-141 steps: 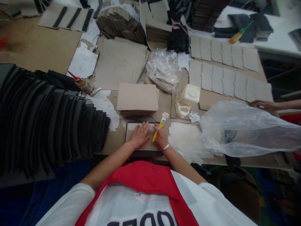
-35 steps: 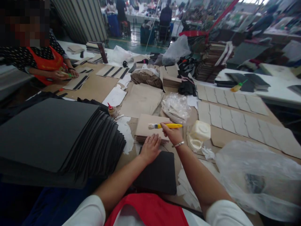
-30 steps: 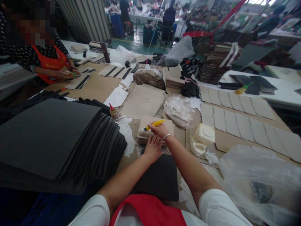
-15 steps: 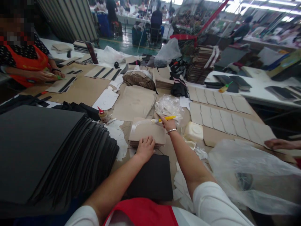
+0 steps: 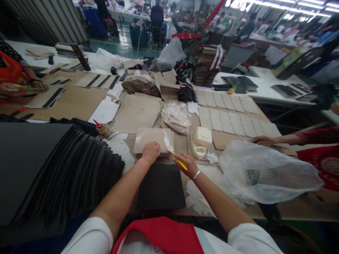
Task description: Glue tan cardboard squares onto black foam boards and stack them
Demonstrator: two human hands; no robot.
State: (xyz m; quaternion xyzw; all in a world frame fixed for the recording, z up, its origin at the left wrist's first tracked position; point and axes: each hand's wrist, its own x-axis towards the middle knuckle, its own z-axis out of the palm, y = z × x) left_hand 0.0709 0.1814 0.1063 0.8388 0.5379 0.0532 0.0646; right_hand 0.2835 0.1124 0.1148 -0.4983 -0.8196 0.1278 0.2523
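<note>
My left hand lies on the near edge of a small stack of tan cardboard pieces, fingers stretched over the top sheet. In my right hand is a paintbrush with a yellow handle. Its pale bristles touch the stack's right edge near the front corner. Wet white streaks of what looks like glue run along the far and right edges of the top sheet. Just in front of the stack lies a black rectangular panel.
A tall pile of black sheets rises at left. Beyond the stack are a red-tipped bottle and a clear plastic bag. At right sit a cut-open white jug and plastic film. Co-workers' hands work at both sides.
The brush has swept from the far edge down the right side toward me, leaving a white streak. My left hand stays on the stack. The view has shifted to the right.
</note>
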